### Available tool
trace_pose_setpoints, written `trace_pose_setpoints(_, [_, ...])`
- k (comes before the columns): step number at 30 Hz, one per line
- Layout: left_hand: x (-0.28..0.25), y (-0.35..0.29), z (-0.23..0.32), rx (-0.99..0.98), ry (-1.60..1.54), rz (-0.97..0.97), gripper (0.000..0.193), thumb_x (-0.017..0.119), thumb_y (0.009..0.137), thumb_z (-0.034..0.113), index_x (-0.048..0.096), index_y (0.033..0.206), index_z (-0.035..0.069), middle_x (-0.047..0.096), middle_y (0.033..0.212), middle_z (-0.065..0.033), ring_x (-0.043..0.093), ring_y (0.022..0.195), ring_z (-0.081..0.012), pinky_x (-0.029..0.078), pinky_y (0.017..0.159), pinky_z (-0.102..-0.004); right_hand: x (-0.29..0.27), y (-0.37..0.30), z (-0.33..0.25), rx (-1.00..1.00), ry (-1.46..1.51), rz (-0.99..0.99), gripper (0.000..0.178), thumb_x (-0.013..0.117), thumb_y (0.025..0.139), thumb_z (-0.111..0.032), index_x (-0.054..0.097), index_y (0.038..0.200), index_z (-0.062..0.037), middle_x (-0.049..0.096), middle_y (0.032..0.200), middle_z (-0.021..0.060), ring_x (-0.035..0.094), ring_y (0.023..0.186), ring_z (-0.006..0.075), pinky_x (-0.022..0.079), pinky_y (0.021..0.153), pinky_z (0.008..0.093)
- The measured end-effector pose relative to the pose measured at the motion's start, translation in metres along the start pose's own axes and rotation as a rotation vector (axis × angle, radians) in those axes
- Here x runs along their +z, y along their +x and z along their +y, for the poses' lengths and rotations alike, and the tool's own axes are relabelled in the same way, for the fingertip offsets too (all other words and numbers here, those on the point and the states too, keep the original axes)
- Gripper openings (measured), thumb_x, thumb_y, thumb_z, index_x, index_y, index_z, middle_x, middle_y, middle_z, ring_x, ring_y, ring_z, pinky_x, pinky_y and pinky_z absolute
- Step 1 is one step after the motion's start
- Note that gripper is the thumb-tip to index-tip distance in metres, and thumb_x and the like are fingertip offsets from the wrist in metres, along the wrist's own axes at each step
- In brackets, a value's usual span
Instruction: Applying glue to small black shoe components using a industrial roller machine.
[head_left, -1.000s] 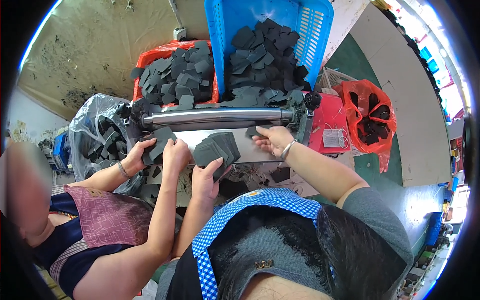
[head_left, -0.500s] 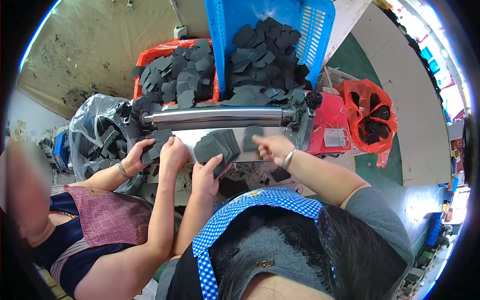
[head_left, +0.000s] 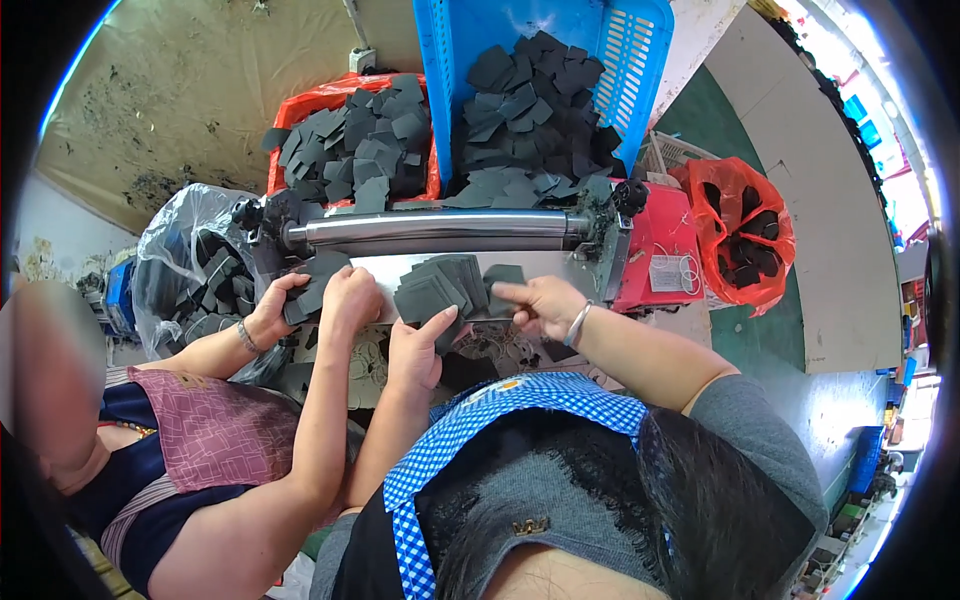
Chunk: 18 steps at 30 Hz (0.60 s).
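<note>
My left hand grips a fanned stack of dark grey flat pieces, its thumb lying across their near edge. To the right of the stack, my right hand pinches a single dark grey piece between thumb and fingers. That piece is held just above the smooth metal plate, close to the stack's right side. Behind the plate runs a shiny steel roller between two dark end mounts. What the pieces are made of I cannot tell.
At my left a co-worker's two hands hold similar pieces over the plate's left end. Beyond the roller are a piled red bag and a blue crate. A clear bag stands left; another red bag hangs right.
The piece in my right hand has come lower and sits differently in the fingers. My left hand has shifted the stack slightly to the right. The co-worker's nearer hand has moved a little.
</note>
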<state>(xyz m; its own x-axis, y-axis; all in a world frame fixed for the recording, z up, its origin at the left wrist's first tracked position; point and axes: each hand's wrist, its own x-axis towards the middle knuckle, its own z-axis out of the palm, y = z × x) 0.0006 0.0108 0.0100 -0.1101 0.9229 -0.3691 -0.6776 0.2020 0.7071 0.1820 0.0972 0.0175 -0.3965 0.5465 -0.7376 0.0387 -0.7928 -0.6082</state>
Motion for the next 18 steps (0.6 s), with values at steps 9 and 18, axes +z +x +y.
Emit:
trace_pose_setpoints(9, [0.002,0.0,-0.004,0.011,0.021,-0.04,0.027,0.062,0.075,-0.003,0.054,0.1,-0.001,0.06,0.093,-0.009,0.06,0.081,-0.0187,0.053,0.067,-0.0326,0.004,-0.002,0.006,-0.161,-0.202,-0.171,0.016,0.066,0.078,-0.016,0.057,0.082,-0.0027,0.058,0.069,0.0021,0.055,0.055,0.008,0.042,0.046,0.0164])
trace_pose_setpoints(18, [0.002,0.001,-0.003,0.037,0.033,0.024,0.026,0.061,0.074,-0.003,0.054,0.099,-0.002,0.06,0.093,-0.0104,0.06,0.081,-0.0192,0.053,0.067,-0.0326,-0.02,0.019,0.001,-0.026,0.14,0.091,0.023,0.064,0.081,-0.023,0.055,0.079,-0.0019,0.057,0.065,0.0033,0.056,0.053,0.0107,0.043,0.042,0.019])
